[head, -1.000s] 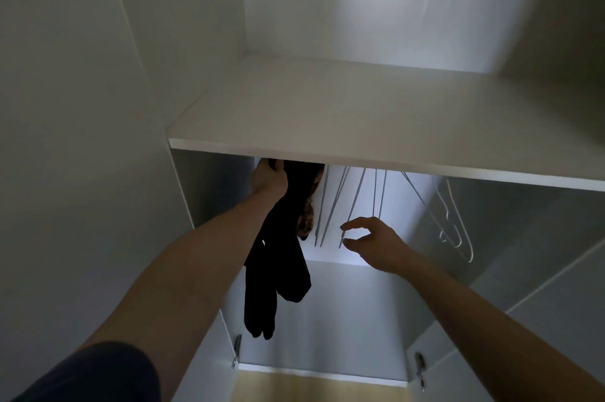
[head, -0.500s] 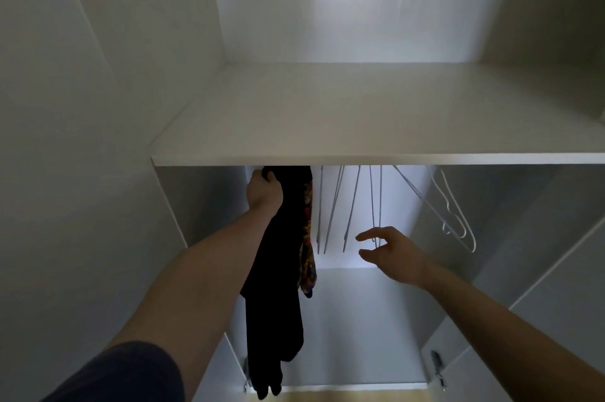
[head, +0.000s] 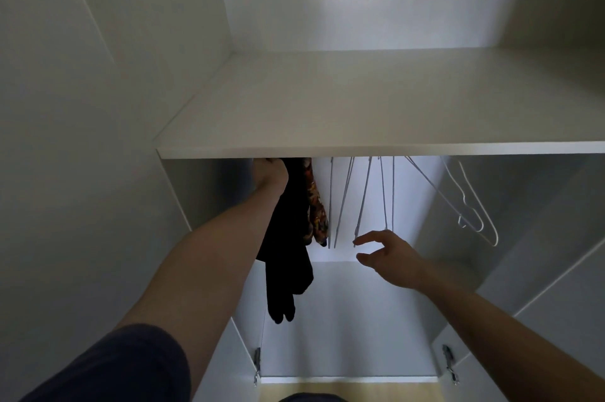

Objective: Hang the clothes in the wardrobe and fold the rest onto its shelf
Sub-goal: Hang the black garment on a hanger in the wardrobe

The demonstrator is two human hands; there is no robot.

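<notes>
Under the white wardrobe shelf [head: 360,106], my left hand [head: 270,174] reaches up just below the shelf's front edge, at the top of a hanging black garment [head: 288,244]; its fingers are hidden by the shelf. Right behind the black garment hangs a patterned orange-and-dark garment [head: 317,211]. My right hand [head: 389,259] hovers lower, fingers spread and loosely curved, holding nothing, just below the tips of several empty white wire hangers [head: 363,201].
More empty white hangers [head: 471,205] hang tilted at the right. The wardrobe's left wall [head: 183,198] is close to my left arm. Open doors with metal hinges [head: 449,365] flank the opening. The wardrobe floor [head: 343,319] lies below.
My right hand has dropped lower and to the right, away from the hangers, and its fingers have spread. My left hand stays up at the black garment's top. The view has tilted upward.
</notes>
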